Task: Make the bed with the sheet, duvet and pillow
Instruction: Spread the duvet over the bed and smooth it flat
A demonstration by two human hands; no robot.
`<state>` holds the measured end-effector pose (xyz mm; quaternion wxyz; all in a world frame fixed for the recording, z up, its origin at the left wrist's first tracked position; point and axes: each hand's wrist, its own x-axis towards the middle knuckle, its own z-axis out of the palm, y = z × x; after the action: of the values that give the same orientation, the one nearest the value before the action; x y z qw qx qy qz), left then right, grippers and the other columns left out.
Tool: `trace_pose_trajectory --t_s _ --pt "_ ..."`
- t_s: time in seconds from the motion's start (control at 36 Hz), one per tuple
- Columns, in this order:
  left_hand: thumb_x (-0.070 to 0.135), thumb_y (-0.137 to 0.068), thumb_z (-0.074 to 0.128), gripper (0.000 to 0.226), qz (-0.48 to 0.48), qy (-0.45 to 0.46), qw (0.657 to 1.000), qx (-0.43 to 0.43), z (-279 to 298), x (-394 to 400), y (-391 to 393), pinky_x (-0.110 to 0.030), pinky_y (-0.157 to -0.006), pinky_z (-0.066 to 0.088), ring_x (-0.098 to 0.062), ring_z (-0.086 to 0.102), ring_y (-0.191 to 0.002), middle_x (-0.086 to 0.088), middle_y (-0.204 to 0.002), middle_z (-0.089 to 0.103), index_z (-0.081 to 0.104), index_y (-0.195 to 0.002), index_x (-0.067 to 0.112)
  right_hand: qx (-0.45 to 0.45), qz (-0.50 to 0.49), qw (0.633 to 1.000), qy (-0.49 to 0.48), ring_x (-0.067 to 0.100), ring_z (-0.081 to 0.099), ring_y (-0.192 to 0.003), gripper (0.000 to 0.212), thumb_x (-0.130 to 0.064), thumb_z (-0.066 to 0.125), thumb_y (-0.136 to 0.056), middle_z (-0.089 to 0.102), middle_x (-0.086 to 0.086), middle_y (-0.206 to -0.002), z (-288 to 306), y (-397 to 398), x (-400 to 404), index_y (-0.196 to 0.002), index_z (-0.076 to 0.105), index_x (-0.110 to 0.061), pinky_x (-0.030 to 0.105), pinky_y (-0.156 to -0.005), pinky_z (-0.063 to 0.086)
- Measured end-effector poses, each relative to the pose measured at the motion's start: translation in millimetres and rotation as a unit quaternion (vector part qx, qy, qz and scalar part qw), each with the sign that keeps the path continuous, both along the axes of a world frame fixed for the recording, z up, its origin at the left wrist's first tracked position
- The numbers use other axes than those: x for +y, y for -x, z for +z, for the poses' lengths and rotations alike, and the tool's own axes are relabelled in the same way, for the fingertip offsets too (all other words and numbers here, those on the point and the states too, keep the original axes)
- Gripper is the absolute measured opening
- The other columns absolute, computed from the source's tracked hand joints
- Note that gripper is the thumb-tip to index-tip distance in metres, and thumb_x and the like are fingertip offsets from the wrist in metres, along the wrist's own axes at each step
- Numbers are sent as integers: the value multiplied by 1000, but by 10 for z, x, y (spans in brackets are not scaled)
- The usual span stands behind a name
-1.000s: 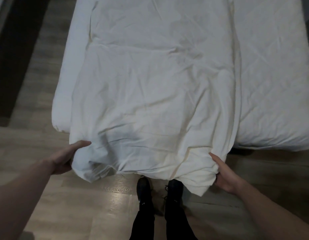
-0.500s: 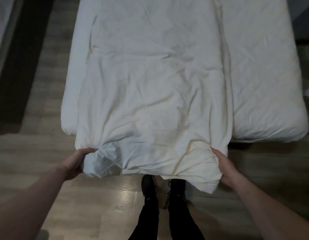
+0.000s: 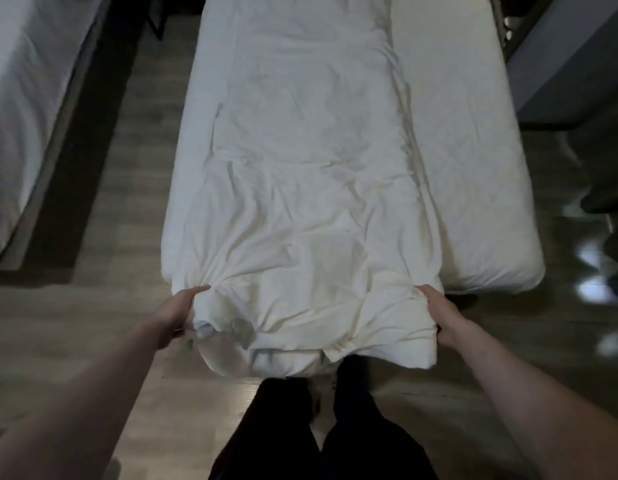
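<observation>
White cotton sheet (image 3: 300,202) lies lengthwise down the bed (image 3: 474,168), its near end bunched over the foot edge. Left hand (image 3: 177,313) and right hand (image 3: 439,317) each grip a gathered near corner. Compared with a second ago, both hands have drawn closer together and gathered more cloth, and the sheet now reaches the bed's left edge. The right strip of mattress remains uncovered. Judgement: spreading is incomplete; duvet and pillow not in view.

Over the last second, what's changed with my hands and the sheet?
Both hands closed on the sheet: the left hand and right hand now bunch its near corners and have drawn them closer together. The sheet still lies along the mattress, whose right strip stays bare.
</observation>
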<state>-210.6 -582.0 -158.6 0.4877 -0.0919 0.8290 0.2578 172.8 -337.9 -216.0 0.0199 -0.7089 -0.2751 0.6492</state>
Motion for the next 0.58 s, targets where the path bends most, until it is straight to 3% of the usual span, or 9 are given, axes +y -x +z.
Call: trace_pose_trajectory --t_s 0.08,0.17,0.28,0.36,0.42,0.5,0.58 --pt "49 -86 63 32 -8 -2 1000 -1 181 60 48 -28 -61 39 -22 58 -75 -5 -87 67 64 -91 17 -10 5 1000 1 30 69 -92 40 -34 68 -79 73 14 -100 197 88 35 -106 69 -5 35 -76 55" --pt "51 -86 63 34 -22 -15 1000 -11 317 126 187 -30 -64 39 -21 58 -75 -4 -86 67 66 -89 17 -13 14 1000 18 32 70 -95 50 -37 69 -73 74 16 -101 325 191 63 -110 70 -5 39 -82 56" --pt "50 -86 64 35 -36 -25 998 -49 422 206 408 -29 -67 43 -21 62 -79 -3 -88 69 67 -90 15 -18 20 999 29 35 69 -99 45 -36 65 -81 74 18 -104 458 353 72 -111 70 -3 45 -90 55" --pt "53 -82 58 34 -59 -14 994 -87 467 234 653 -23 -52 31 -20 50 -56 -4 -68 57 58 -77 20 -14 25 999 33 36 70 -100 46 -36 63 -83 73 20 -106 505 462 101 -112 70 -2 50 -98 51" --pt "41 -86 52 28 -59 -21 992 -108 519 281 814 -18 -46 25 -17 41 -44 -3 -57 47 52 -69 18 -21 21 999 22 36 70 -98 44 -34 60 -86 72 21 -106 564 556 141 -113 69 1 45 -92 54" --pt "31 -85 54 23 -68 -47 990 -118 658 419 1033 -26 -53 32 -20 53 -58 -7 -69 55 63 -74 12 -34 20 999 -1 34 68 -93 40 -29 52 -94 73 22 -96 772 734 185 -110 67 4 35 -75 51" --pt "36 -73 61 41 -84 -85 986 -118 722 591 1282 -36 -75 45 -29 62 -85 -14 -91 66 74 -97 4 -23 9 999 -21 29 68 -69 32 -22 47 -98 72 15 -68 960 872 294 -90 66 2 34 -67 45"
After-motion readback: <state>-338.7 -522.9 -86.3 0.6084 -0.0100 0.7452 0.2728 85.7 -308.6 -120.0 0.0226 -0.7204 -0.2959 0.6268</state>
